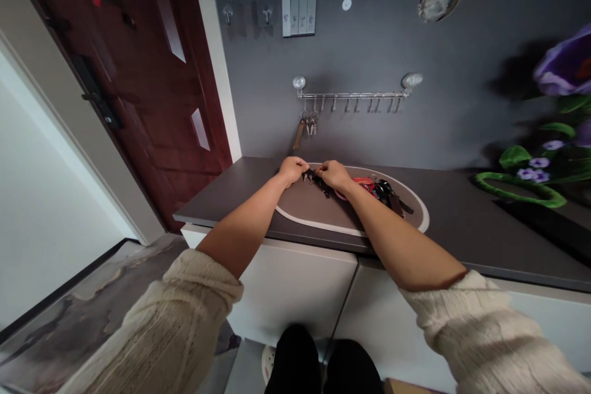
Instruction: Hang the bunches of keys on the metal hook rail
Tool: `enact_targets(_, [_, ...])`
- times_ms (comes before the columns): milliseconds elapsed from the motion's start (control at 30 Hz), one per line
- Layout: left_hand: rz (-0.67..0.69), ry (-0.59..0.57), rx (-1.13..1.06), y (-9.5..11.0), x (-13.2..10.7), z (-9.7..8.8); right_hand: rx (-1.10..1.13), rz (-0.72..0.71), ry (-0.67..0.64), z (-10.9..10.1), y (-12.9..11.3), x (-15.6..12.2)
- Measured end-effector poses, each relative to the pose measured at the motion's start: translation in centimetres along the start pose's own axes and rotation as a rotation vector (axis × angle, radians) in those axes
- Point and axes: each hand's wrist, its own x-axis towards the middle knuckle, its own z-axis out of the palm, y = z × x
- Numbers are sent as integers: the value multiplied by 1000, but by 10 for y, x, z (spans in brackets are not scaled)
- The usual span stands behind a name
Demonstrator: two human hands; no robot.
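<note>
My left hand [293, 169] is closed in a pinch at the left end of a dark bunch of keys [325, 189]. Gripping the same bunch from the other side is my right hand [334, 174], its fingers also pinched together. Both hands are low over an oval brown mat [318, 206] with a pale rim. Small metal parts show between the fingertips, too small to make out in detail. Just right of my right hand lies a pile of red and black straps and key holders [383, 191], partly hidden by my forearm.
A clear hook rail [355, 96] on the grey wall carries keys [311, 126] and a brown fob [299, 135] at its left end. Purple artificial flowers [535, 169] stand at the right of the dark countertop [457, 221]. A dark red door [152, 92] is at left.
</note>
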Motion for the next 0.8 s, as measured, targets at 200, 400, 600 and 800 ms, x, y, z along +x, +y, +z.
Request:
enact_targets(200, [-81,12,-218,8,-3,-2,58,4,-3,0,1,1])
enact_targets(400, [-127,1,-333,12,-5,-4,149,-31,21,1,4,2])
enact_targets(600, [-122,-67,-458,5,2,-2,371,-97,90,2,6,5])
enact_targets(800, [-119,-81,-570,3,6,-1,599,-118,156,6,8,10])
